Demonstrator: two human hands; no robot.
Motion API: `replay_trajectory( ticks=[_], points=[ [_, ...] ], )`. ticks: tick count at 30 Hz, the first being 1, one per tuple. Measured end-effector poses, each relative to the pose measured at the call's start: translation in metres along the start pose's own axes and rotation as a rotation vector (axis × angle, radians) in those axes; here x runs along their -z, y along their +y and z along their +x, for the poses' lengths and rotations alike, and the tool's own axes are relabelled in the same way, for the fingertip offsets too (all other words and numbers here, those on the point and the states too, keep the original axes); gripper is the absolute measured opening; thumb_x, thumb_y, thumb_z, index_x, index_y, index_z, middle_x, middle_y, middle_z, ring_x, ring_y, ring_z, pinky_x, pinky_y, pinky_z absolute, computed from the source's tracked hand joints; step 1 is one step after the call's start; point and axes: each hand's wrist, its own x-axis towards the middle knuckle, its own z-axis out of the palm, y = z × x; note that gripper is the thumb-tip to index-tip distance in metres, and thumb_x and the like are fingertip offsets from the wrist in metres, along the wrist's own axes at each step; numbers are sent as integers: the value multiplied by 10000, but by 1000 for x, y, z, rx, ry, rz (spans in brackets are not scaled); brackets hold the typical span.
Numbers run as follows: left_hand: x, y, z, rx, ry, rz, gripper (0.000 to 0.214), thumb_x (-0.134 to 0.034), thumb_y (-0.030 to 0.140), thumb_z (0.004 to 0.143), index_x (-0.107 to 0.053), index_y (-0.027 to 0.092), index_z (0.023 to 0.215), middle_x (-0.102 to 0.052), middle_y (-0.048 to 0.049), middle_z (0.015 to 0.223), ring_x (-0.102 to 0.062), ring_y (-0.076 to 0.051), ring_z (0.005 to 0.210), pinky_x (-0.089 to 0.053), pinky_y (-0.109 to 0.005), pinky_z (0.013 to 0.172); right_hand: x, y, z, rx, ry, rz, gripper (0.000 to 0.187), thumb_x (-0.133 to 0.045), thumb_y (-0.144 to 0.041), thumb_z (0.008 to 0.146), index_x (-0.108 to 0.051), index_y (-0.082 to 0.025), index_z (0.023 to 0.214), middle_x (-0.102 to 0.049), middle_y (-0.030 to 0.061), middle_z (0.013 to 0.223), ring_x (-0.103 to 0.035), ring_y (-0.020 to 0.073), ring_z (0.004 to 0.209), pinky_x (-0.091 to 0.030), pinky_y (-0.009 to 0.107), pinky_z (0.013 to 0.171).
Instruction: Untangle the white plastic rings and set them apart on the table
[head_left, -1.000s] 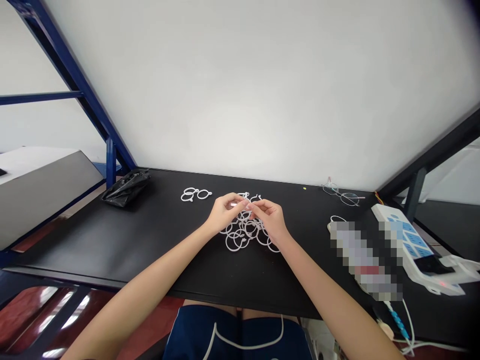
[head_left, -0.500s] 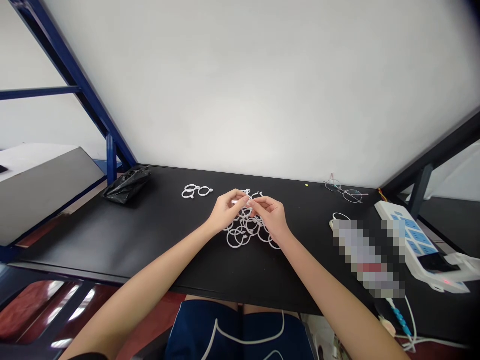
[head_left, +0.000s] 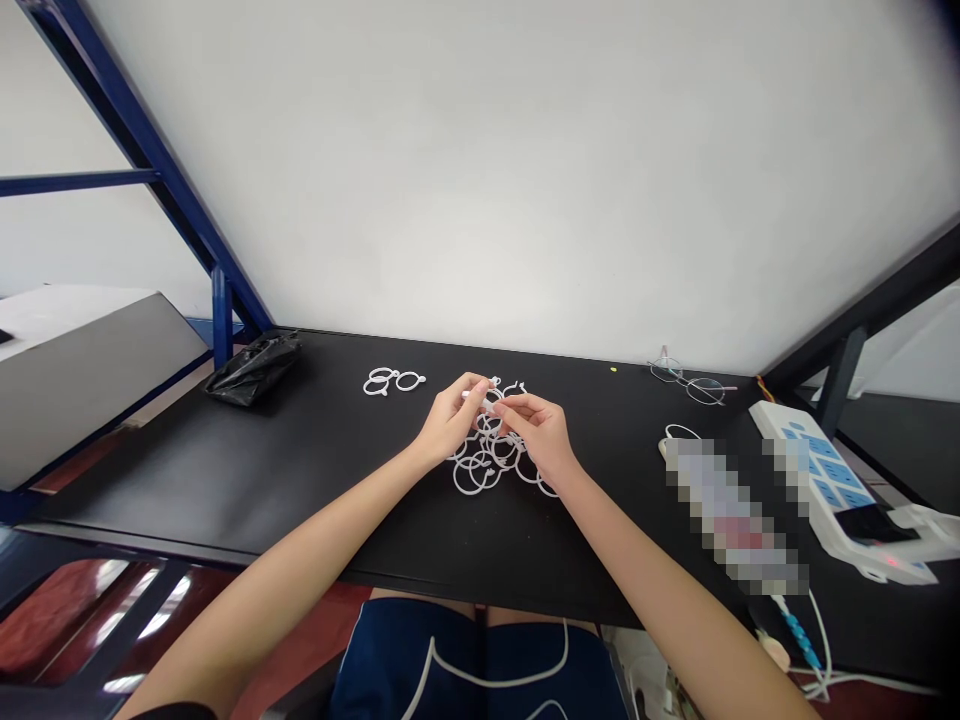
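Observation:
Above the middle of the black table, my left hand [head_left: 452,418] and my right hand [head_left: 538,428] almost meet, fingertips pinched on a small white plastic piece [head_left: 487,404]. It looks like one of the curtain rings, mostly covered by the fingers. Beneath and around both hands lies a loose pile of white curtain rings [head_left: 470,493], each with a small eyelet; several overlap, and my hands cover part of the pile. Farther left, three more white rings [head_left: 409,389] sit in a small group, two of them overlapping.
A crumpled black plastic bag [head_left: 255,370] lies at the back left, near a blue metal frame [head_left: 223,315]. At the right are eyeglasses [head_left: 705,391], a blurred-out phone-like device [head_left: 731,515] with a cable, and a white power strip [head_left: 821,475]. A pale wall [head_left: 480,180] rises behind the table.
The fingertips have drawn slightly apart, and more of the white piece shows between them. My left hand has tilted a little. The rings on the table look unmoved.

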Motion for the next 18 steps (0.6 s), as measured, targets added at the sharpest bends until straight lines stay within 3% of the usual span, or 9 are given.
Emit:
replay_trajectory(
  ticks=[18],
  points=[
    [4, 1, -1, -22, -34, 50, 330, -400, 442, 950, -608, 188, 986, -562, 3, 754, -525, -107, 578, -457, -238, 579, 1, 2, 0, 7, -21, -13, 271, -815, -420, 661, -732, -187, 770, -725, 37, 699, -593, 127, 503, -536, 303, 531]
  ],
)
